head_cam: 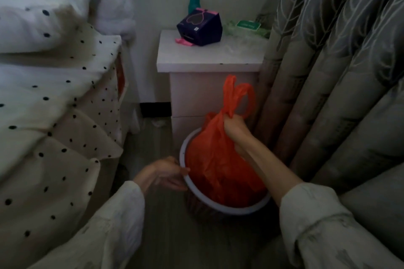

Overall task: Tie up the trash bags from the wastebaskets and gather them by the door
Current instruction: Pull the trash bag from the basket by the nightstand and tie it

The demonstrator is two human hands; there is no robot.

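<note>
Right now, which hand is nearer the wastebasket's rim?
Left. The left hand touches the wastebasket rim at its near-left edge; the right hand is above it, gripping the orange bag's neck.

White nightstand (209, 59) bearing dark box (200, 27), teal bottle (194, 2), possibly wipes pack (248, 27)

Both sleeves (105, 231) are loose, pale cream cloth with faint grey motifs, pushed back from bare forearms, wrinkled at the cuffs.

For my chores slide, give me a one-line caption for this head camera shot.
Right hand grips the orange trash bag by its gathered neck while left hand steadies the wastebasket.
</note>
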